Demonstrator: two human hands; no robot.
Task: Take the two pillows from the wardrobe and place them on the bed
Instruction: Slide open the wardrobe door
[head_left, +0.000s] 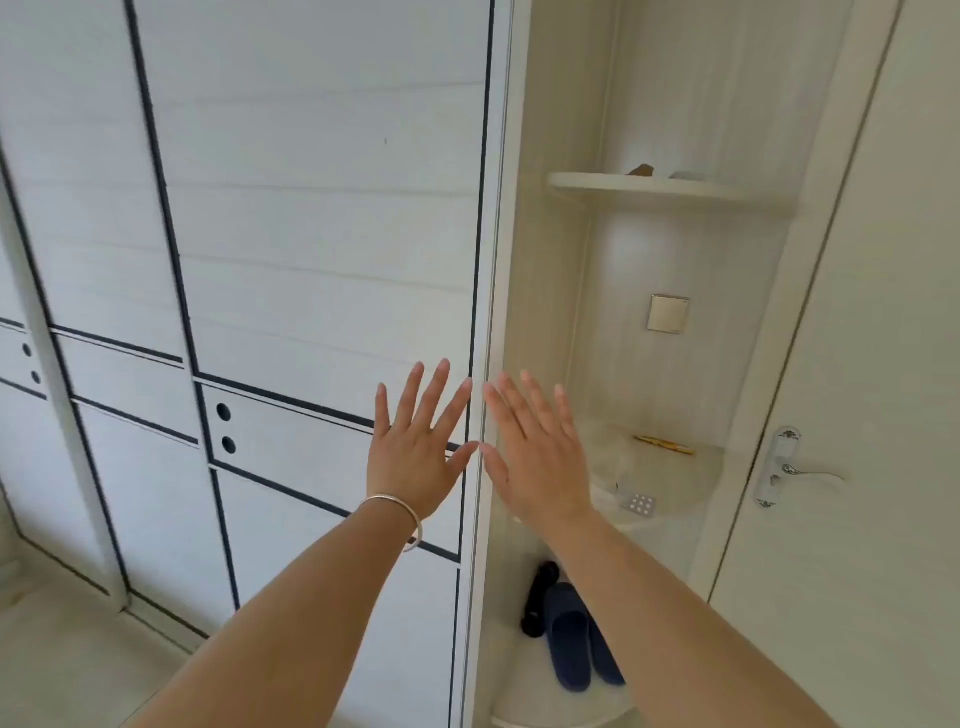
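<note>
This is a home bedroom: a white wardrobe (311, 234) with sliding doors, corner shelves (670, 187), blue slippers (576, 639), and a room door (883, 364).

Dark blue slippers (571, 642) lie on the near bottom corner shelf (545, 696); right, a cream door's metal handle (795, 470); a small brown object (641, 169), perhaps cloth, on the far shelf.

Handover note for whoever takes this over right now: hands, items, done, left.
Left hand: open, empty, fingers spread in front of the wardrobe door, near its right edge.
Right hand: open, empty, beside the left one, in front of the corner shelves.
Pillows and bed: not in view; the door is shut.
Done: nothing.
Left: open the wardrobe, take both pillows, put them on the bed.
</note>
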